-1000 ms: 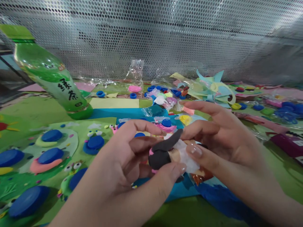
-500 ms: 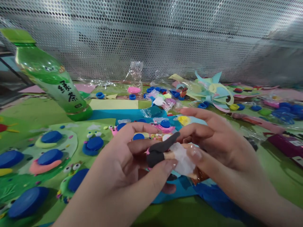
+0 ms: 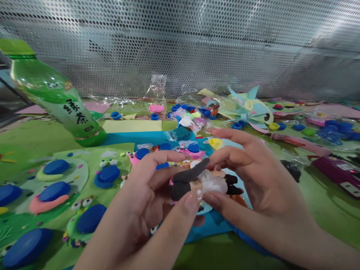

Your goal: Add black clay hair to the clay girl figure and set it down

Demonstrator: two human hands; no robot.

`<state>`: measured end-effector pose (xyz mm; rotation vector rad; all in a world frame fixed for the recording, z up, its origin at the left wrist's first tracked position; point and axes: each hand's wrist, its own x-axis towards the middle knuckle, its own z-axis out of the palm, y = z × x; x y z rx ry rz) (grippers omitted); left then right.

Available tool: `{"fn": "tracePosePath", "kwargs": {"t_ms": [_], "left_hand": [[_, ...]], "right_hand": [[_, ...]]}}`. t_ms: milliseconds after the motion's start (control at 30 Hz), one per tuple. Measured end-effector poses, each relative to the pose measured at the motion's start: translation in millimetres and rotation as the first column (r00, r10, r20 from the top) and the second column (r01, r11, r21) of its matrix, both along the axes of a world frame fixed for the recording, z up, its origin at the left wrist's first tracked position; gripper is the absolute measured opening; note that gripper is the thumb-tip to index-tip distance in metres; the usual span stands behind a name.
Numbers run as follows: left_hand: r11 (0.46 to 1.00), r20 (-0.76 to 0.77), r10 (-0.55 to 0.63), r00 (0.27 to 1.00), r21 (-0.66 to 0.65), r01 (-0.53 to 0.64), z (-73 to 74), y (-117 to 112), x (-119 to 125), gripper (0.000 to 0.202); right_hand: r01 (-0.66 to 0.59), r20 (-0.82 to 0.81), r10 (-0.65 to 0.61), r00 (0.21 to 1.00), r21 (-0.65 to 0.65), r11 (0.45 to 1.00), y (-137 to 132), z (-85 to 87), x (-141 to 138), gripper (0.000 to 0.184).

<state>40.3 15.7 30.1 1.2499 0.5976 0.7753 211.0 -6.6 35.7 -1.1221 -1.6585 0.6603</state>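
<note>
1. Pinched in the left hand (image 3: 146,198), thumb tip and curled fingers closed on its black end: small soft-clay figure (image 3: 197,182) with black head and strip, tan face, lumpy white body, black limbs.
2. Gripped from the other side by the right hand (image 3: 253,176), thumb underneath and forefinger on top of the white part, other fingers loosely spread.
3. Held in the air between both hands, just above a blue paper sheet (image 3: 197,234).
4. Judged nearly built: head, body and limbs already joined, with seemingly only pressing or smoothing of the white part left.
5. Beyond the left hand: light green paper sheet (image 3: 84,159) bearing flat blue plastic bottle caps (image 3: 56,189). Farther left, leaning green plastic tea bottle (image 3: 56,101).
6. Beyond the right hand: pastel paper pinwheel (image 3: 247,107). Far right, flat purple box (image 3: 334,168).
</note>
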Motion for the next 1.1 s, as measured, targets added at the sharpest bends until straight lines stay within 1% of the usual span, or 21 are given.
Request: {"fn": "tracePosePath", "kwargs": {"t_ms": [33, 67, 133, 200, 267, 333, 400, 467, 533, 600, 667, 733, 767, 867, 900, 967, 1033, 1100], "left_hand": [[0.999, -0.016, -0.027, 1.000, 0.025, 0.027, -1.9, 1.0, -1.8, 0.025], [0.998, -0.039, -0.022, 0.999, 0.054, 0.024, -3.3, 1.1, -2.6, 0.027], [0.985, -0.087, 0.119, 0.989, 0.133, -0.107, -4.1, -1.2, -0.9, 0.029], [0.961, -0.112, 0.219, 0.969, 0.199, -0.194, -2.3, -6.6, 4.3, 0.028], [0.952, -0.092, 0.246, 0.965, 0.210, -0.223, 1.1, -13.6, 11.0, 0.030], [0.939, -0.043, 0.304, 0.952, 0.181, -0.292, 4.9, -20.5, 17.1, 0.037], [0.927, -0.017, 0.353, 0.935, 0.143, -0.348, 7.9, -25.5, 21.2, 0.040], [0.933, -0.032, 0.342, 0.939, 0.128, -0.336, 9.0, -27.2, 22.3, 0.042], [0.926, -0.067, 0.359, 0.931, 0.148, -0.347, 7.6, -25.3, 20.5, 0.043], [0.905, -0.100, 0.388, 0.916, 0.232, -0.357, 4.7, -20.8, 17.1, 0.041], [0.881, -0.138, 0.380, 0.914, 0.353, -0.313, 2.3, -16.1, 14.0, 0.040], [0.864, -0.158, 0.365, 0.918, 0.423, -0.271, 2.6, -14.4, 13.1, 0.044], [0.861, -0.151, 0.380, 0.913, 0.418, -0.289, 4.0, -15.3, 13.7, 0.045], [0.845, -0.143, 0.473, 0.869, 0.351, -0.402, 10.5, -22.9, 18.5, 0.039], [0.840, -0.144, 0.487, 0.861, 0.346, -0.417, 12.3, -25.5, 20.2, 0.039], [0.834, -0.150, 0.490, 0.859, 0.367, -0.412, 14.0, -28.3, 22.0, 0.043], [0.828, -0.168, 0.491, 0.855, 0.394, -0.398, 12.6, -26.7, 20.7, 0.044], [0.832, -0.217, 0.455, 0.863, 0.450, -0.325, 9.1, -21.8, 16.2, 0.044]], "right_hand": [[0.006, -0.019, -0.007, 1.000, -0.009, 1.000, -0.1, 0.1, -0.3, 0.013], [0.010, -0.038, -0.011, 0.999, -0.024, 1.000, -0.3, 0.1, -0.5, 0.012], [0.004, -0.058, -0.006, 0.998, -0.049, 0.999, -0.9, 0.2, -0.4, 0.011], [-0.005, -0.074, 0.000, 0.997, -0.063, 0.998, -1.6, 0.2, 0.3, 0.011], [-0.014, -0.102, 0.006, 0.995, -0.078, 0.997, -2.5, 0.1, 1.0, 0.011], [-0.030, -0.158, 0.013, 0.987, -0.103, 0.994, -3.8, -0.1, 1.3, 0.020], [-0.072, -0.221, 0.039, 0.975, -0.143, 0.987, -5.1, -0.4, 1.0, 0.039], [-0.114, -0.267, 0.064, 0.962, -0.177, 0.977, -5.7, -0.8, 0.0, 0.053], [-0.117, -0.267, 0.065, 0.962, -0.181, 0.977, -5.3, -1.1, -1.5, 0.055], [-0.082, -0.243, 0.038, 0.969, -0.173, 0.982, -4.3, -0.8, -3.4, 0.055], [-0.058, -0.241, 0.010, 0.970, -0.192, 0.980, -3.6, 0.2, -5.3, 0.057], [-0.066, -0.266, 0.003, 0.964, -0.229, 0.971, -3.6, 1.8, -7.0, 0.058], [-0.071, -0.280, 0.002, 0.960, -0.237, 0.969, -3.8, 2.5, -7.8, 0.059], [-0.076, -0.295, 0.003, 0.956, -0.236, 0.969, -4.3, 3.5, -9.4, 0.059], [-0.077, -0.297, 0.005, 0.955, -0.232, 0.970, -4.4, 3.3, -9.7, 0.058], [-0.076, -0.299, 0.007, 0.954, -0.218, 0.973, -4.5, 2.2, -9.8, 0.057], [-0.072, -0.301, 0.009, 0.954, -0.200, 0.977, -4.8, 0.8, -9.0, 0.056], [-0.080, -0.302, 0.018, 0.953, -0.192, 0.978, -5.5, -0.1, -7.4, 0.055]]}}
